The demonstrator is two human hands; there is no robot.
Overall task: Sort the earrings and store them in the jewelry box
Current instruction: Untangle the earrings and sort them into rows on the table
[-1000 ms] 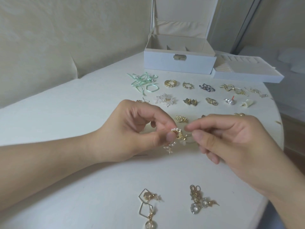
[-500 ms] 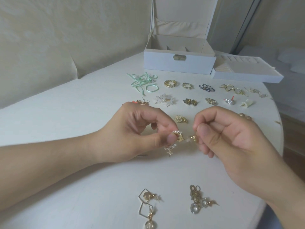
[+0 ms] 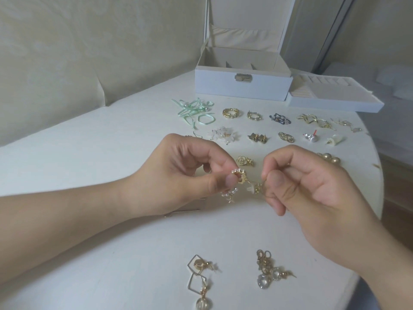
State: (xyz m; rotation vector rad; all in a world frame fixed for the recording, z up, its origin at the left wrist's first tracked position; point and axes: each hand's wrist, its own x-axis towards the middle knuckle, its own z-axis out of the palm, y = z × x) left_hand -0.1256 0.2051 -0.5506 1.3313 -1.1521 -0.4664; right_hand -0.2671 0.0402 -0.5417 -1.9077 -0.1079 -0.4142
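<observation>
Two hands meet above the middle of the white table (image 3: 89, 153), and we see each one pinching a small gold piece. The left hand (image 3: 178, 173) nips a pearl earring (image 3: 307, 177) between thumb and forefinger; a pearl cluster of it hangs below the thumb. The right hand (image 3: 312, 189) pinches a second gold piece (image 3: 258, 188) with a pale stopper, just beside the first. Whether the two pieces touch, we cannot tell.

Behind the hands we count loose earrings in rows: a green ribbon pair (image 3: 194, 111) at the far left, then gold hoops (image 3: 230, 113), a smaller gold pair (image 3: 254, 115), a dark blue pair (image 3: 279, 118) and twisted gold ones (image 3: 312, 120). In the nearer row lie white flower earrings (image 3: 221, 134), gold stars (image 3: 257, 137), gold rings (image 3: 286, 137), a stud with a red post (image 3: 310, 136) and a white stud (image 3: 334, 139). A rose earring (image 3: 243, 161) sits between the hands, and gold beads (image 3: 329, 158) show past the right hand.

Near us lie a square-frame pair (image 3: 197, 278) and a crystal drop pair (image 3: 269, 271), well apart.

At the far edge stands the jewelry box (image 3: 242, 86), lid raised, with its tray (image 3: 335, 101) set just beside it on the right.
</observation>
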